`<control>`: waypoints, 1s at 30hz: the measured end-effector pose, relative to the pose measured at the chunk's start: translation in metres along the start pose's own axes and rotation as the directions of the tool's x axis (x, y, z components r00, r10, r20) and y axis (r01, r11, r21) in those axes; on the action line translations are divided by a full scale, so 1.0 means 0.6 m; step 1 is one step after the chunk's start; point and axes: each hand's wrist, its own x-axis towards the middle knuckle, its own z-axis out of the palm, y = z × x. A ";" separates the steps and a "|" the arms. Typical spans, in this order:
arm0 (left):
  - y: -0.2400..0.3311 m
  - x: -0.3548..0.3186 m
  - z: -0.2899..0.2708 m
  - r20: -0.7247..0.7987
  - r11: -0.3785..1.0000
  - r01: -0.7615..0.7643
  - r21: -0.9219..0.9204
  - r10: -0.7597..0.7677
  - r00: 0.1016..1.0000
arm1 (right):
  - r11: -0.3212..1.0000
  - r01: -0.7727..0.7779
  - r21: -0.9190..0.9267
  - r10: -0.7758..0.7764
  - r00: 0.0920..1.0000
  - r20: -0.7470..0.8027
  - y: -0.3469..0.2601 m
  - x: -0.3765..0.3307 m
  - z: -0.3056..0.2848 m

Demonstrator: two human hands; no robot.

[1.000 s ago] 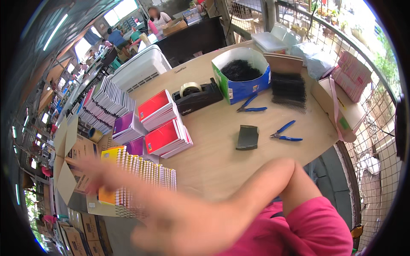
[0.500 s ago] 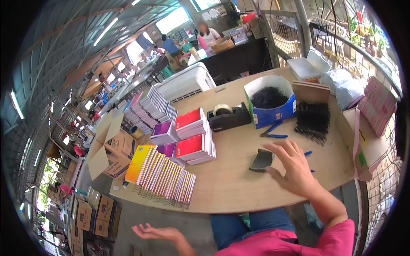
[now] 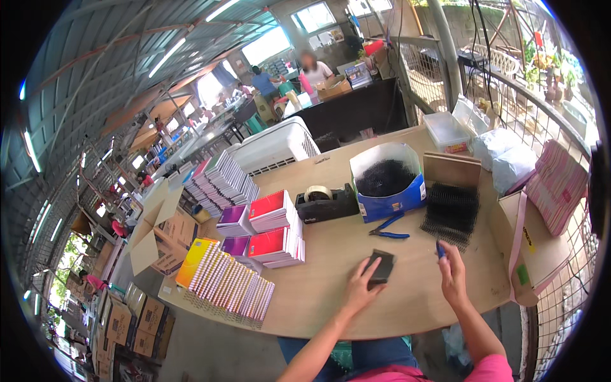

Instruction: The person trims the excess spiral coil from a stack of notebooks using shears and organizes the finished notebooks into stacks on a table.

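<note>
Tool-handling step, I'd judge: my right hand [image 3: 454,277] clamped on slim blue-handled tool [image 3: 440,249], left hand [image 3: 361,290] touching dark rectangular block [image 3: 383,267], can't tell if gripping; next calls for steadying both

Looks like a notebook-binding workshop, long and shed-like, with a ribbed metal roof [image 3: 83,70], tube lights [image 3: 167,58] and a wire-mesh fence [image 3: 560,299] along the right side. Has a worktable [image 3: 312,299] holding stacked spiral-bound notebooks [image 3: 229,280], a carton [image 3: 396,207] of black binding coils [image 3: 387,178], blue-handled pliers [image 3: 393,235] and a tape dispenser [image 3: 328,207]. Contains piled cardboard boxes [image 3: 119,321] at lower left and, farther back, several people [image 3: 263,83].
</note>
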 end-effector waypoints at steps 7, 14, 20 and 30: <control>0.040 -0.016 -0.029 -0.131 0.976 -0.058 0.212 0.087 0.988 | 0.706 -0.057 0.706 -0.122 0.972 0.200 -0.055 0.019 0.138; -0.045 -0.186 -0.171 -0.477 0.962 0.100 0.253 0.034 0.878 | 0.841 -0.135 0.524 -0.178 0.845 0.504 -0.070 -0.058 0.207; -0.068 -0.200 -0.182 -0.523 0.964 0.162 0.210 -0.029 0.852 | 0.878 -0.035 0.477 -0.271 0.785 0.556 -0.071 -0.084 0.290; -0.049 -0.290 -0.184 -0.594 0.970 0.155 0.188 -0.013 0.805 | 0.913 0.405 0.044 -0.309 0.618 0.723 -0.127 -0.078 0.336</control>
